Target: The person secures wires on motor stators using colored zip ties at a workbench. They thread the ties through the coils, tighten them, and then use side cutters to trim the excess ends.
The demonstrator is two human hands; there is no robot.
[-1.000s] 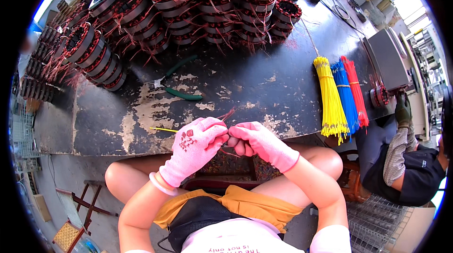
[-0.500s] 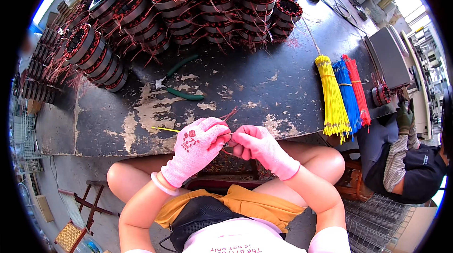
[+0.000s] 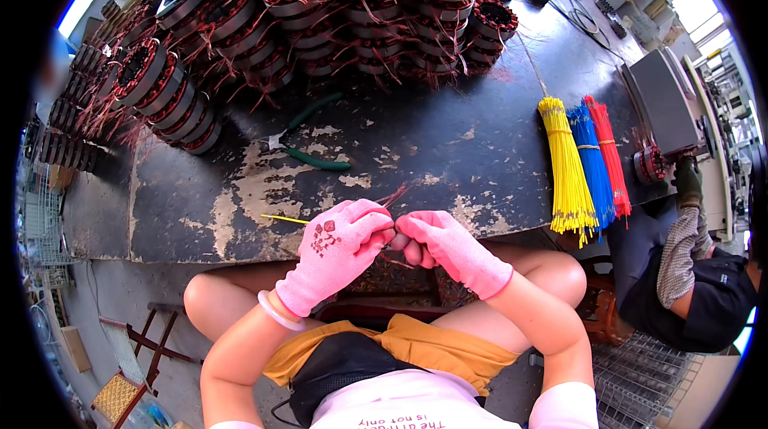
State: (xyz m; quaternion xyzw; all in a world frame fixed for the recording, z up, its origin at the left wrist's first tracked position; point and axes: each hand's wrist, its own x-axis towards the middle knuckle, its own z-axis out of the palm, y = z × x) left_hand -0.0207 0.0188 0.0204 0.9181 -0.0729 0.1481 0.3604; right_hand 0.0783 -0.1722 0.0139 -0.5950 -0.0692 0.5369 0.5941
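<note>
My left hand (image 3: 340, 239), in a pink glove, is closed in front of me at the table's near edge. A yellow wire (image 3: 285, 219) sticks out to its left. Thin dark red wires (image 3: 396, 194) rise from between the two hands. My right hand (image 3: 452, 245), also in a pink glove, is closed with its fingertips meeting the left ones. Whatever lies inside its pinch is hidden by the fingers. Beyond the hands, green-handled cutting pliers (image 3: 320, 163) lie with their handles spread on the worn black tabletop (image 3: 448, 157).
Stacks of motor stators (image 3: 300, 9) with red wire ends fill the back and left. Yellow (image 3: 566, 169), blue (image 3: 590, 165) and red (image 3: 608, 157) wire bundles lie at right. A single stator (image 3: 649, 163) is near a co-worker's gloved hand (image 3: 688, 181).
My fingertips have shifted slightly and are pressed closer together. The whole view has moved a little; the pliers and bundles stay where they were on the table.
</note>
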